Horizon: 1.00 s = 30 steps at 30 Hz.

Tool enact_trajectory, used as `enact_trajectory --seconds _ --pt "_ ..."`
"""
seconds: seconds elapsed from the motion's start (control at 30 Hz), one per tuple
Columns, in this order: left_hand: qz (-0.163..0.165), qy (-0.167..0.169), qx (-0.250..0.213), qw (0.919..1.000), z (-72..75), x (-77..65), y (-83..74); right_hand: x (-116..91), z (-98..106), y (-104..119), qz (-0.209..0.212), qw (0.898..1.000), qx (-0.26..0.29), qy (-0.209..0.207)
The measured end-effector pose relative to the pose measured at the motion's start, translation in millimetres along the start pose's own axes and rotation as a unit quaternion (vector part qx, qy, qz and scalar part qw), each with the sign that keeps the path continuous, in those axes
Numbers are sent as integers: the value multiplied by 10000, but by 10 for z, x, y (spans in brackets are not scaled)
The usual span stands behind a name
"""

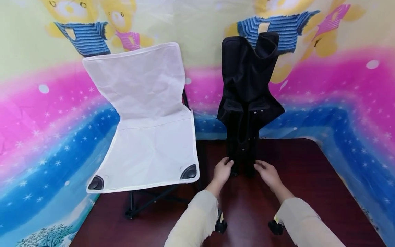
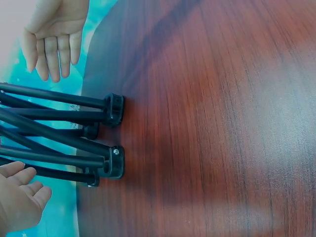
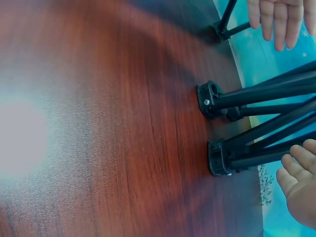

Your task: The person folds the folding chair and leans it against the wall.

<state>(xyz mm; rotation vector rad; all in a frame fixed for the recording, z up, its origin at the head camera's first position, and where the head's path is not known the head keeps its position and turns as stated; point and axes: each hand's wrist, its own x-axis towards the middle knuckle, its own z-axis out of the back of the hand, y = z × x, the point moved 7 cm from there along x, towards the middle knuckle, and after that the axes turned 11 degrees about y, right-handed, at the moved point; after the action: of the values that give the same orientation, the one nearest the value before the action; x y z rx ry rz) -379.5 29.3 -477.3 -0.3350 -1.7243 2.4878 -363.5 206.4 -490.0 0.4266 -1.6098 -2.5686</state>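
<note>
A folded black camping chair (image 1: 250,79) stands upright on the dark wooden table, its fabric bunched and sagging at the top. In the left wrist view its thin black legs (image 2: 59,133) lie bundled together, ending in plastic feet. My left hand (image 1: 223,170) is beside the legs on the left, and my right hand (image 1: 268,175) is beside them on the right. Both hands have loosely extended fingers, palms facing the legs. Whether any fingertip touches a leg I cannot tell. Left of it, an unfolded white camping chair (image 1: 154,147) has black corner patches.
The reddish-brown table (image 1: 247,212) bears both chairs. Behind it hangs a colourful cloth (image 1: 203,82) with bears and snowflakes. One foot (image 1: 131,213) of the white chair rests near the table's left side. Dark round pieces hang under both sleeves.
</note>
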Motion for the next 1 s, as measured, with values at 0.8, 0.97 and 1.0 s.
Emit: enact_trajectory --seconds 0.8,0.97,1.0 --pt "-500 -158 -336 9981 163 -400 -385 -255 -82 332 456 9979 -462 62" --pt "-603 -160 -365 9974 216 -491 -462 -303 -74 415 549 9974 -469 53" --pt "-631 -156 -341 9973 226 -508 -479 -311 -79 427 562 9973 -473 60"
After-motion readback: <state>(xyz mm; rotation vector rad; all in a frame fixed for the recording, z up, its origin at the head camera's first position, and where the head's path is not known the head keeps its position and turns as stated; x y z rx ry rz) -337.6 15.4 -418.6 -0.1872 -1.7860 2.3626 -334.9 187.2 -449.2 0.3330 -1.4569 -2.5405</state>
